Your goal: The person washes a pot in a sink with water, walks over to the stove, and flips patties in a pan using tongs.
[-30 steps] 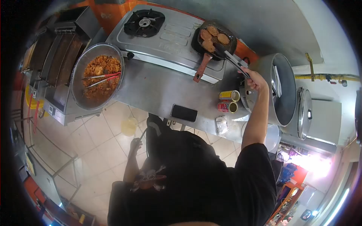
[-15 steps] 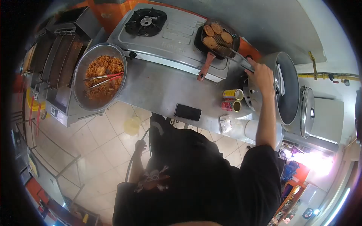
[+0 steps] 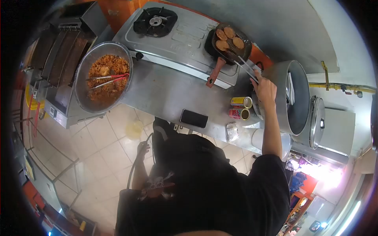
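Observation:
My right hand [image 3: 265,89] is closed round a pair of metal tongs [image 3: 247,70], whose tips are apart over the near right part of the grill pan [image 3: 241,52]. Several browned patties [image 3: 222,45] lie in the pan, beyond the tongs and not gripped by them. The pan sits on the right burner, its reddish-brown handle pointing toward me. Low at my side, my left hand [image 3: 143,148] hangs over the floor beside a dark cable, with its fingers curled; whether it grips anything is too small to make out.
A large bowl of reddish rice [image 3: 103,96] with red-handled tongs stands left. On the counter lie a black phone [image 3: 194,118], two open cans [image 3: 241,103] and a small plastic packet [image 3: 232,131]. A big pot [image 3: 301,98] and its lid [image 3: 317,122] stand right.
The tongs have moved from the patties toward the pan's near right side, away from them. My right hand turned and shifted slightly. The view moved a little.

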A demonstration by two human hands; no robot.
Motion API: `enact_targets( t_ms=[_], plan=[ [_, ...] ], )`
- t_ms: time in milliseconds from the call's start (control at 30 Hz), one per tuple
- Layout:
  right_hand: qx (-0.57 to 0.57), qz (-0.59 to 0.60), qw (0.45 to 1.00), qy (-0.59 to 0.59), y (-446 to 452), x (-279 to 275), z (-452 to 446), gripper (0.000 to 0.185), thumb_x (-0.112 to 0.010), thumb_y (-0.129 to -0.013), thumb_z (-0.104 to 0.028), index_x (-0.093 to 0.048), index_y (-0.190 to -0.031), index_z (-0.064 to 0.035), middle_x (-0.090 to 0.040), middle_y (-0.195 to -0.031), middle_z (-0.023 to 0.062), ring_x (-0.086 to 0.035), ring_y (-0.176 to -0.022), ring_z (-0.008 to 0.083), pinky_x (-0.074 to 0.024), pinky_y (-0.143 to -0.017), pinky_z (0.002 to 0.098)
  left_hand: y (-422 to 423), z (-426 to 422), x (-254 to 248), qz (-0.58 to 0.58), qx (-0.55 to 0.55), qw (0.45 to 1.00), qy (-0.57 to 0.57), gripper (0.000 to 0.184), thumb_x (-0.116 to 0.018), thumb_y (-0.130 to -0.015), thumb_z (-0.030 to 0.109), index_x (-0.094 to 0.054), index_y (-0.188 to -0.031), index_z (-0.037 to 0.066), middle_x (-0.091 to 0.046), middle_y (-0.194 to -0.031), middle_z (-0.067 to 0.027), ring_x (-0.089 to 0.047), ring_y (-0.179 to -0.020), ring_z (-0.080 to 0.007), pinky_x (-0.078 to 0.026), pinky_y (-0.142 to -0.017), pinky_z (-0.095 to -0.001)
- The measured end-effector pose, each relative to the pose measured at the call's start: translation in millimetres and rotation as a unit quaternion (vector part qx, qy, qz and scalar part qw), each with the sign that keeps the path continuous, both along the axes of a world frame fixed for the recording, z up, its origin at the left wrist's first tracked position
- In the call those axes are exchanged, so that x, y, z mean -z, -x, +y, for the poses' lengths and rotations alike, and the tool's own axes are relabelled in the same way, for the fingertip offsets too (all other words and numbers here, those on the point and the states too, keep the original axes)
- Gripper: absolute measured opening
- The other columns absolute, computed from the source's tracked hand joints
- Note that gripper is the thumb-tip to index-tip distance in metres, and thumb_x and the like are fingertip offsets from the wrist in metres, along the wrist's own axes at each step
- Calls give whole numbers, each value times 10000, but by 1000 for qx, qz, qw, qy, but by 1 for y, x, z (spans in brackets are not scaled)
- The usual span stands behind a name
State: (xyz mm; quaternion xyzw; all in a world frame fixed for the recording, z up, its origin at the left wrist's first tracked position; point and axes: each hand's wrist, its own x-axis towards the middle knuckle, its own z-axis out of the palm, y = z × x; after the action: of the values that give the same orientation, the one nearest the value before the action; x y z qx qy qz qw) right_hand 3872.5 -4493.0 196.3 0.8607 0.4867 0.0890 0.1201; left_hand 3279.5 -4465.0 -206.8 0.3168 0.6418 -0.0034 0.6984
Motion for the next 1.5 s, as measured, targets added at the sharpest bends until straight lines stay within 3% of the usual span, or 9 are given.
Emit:
enact_targets(
  t_ms=[233, 300, 367, 500, 767, 967, 1033, 1200, 1500],
  plan=[
    [160, 44, 986, -30, 5, -44, -1, 499, -633, -845, -426, -567, -1290, -211, -666, -974, 234, -636, -912, 415, -499, -795, 457, 12, -11, 29, 0, 0, 999, -53, 195, -554, -911, 216, -597, -1064, 102, -647, -837, -59, -626, -676, -149, -480, -539, -298],
    [145, 134, 971, -135, 10, -50, 12, 512, -632, -855, -437, -580, -1275, -151, -661, -1010, 243, -633, -979, 389, -486, -846, 408, 5, -1, 51, 50, 114, 968, -218, 161, -553, -899, 182, -629, -974, 62, -639, -743, -80, -625, -653, -173, -478, -560, -326],
    [110, 175, 964, -166, -6, -25, 27, 474, -622, -865, -427, -594, -1254, -157, -665, -994, 234, -630, -963, 398, -489, -821, 426, -65, 46, -92, 99, 104, 938, -316, 158, -549, -896, 150, -638, -929, 24, -637, -702, -113, -633, -664, -206, -479, -600, -324],
    [50, 230, 952, -195, -38, 26, 67, 434, -602, -881, -413, -614, -1220, -144, -664, -994, 223, -621, -959, 410, -490, -806, 430, -156, 113, -143, -4, 78, 888, -453, 175, -559, -907, 156, -636, -983, 19, -673, -825, -150, -662, -751, -240, -499, -678, -333],
    [58, 266, 954, -129, -10, 0, 41, 448, -599, -893, -376, -589, -1237, -89, -637, -1027, 263, -608, -999, 409, -481, -834, 408, -353, 124, -136, -371, 237, 895, -69, 243, -552, -925, 270, -617, -1011, 52, -660, -848, -79, -634, -642, -158, -511, -555, -272],
    [128, 252, 937, -204, 4, -4, -5, 494, -613, -885, -379, -565, -1274, -79, -645, -1013, 267, -624, -964, 414, -482, -826, 419, -439, 96, -129, -368, 161, 913, 73, 291, -506, -952, 268, -573, -1074, 13, -651, -881, -111, -650, -678, -205, -550, -622, -304],
    [134, 164, 972, -103, 18, -27, -7, 481, -617, -883, -374, -561, -1288, -120, -654, -963, 257, -633, -914, 414, -497, -792, 428, -454, 100, -131, -438, -52, 870, 223, 301, -500, -971, 264, -570, -1074, -10, -658, -913, -134, -666, -792, -239, -557, -732, -327],
    [65, 5, 996, 68, 27, -68, 14, 504, -658, -832, -368, -562, -1291, -183, -658, -734, 185, -653, -701, 374, -505, -608, 464, -452, 107, -127, -435, -8, 876, 210, 260, -516, -971, 220, -591, -1057, -13, -670, -983, -137, -670, -870, -249, -548, -791, -346],
    [72, 60, 993, 77, 22, -94, 37, 514, -686, -801, -358, -588, -1266, -161, -673, -846, 217, -654, -800, 387, -520, -718, 452, -466, 99, -109, -390, -29, 899, 198, 260, -604, -922, 183, -589, -1065, -33, -671, -979, -111, -677, -885, -217, -561, -738, -284]
  ],
)
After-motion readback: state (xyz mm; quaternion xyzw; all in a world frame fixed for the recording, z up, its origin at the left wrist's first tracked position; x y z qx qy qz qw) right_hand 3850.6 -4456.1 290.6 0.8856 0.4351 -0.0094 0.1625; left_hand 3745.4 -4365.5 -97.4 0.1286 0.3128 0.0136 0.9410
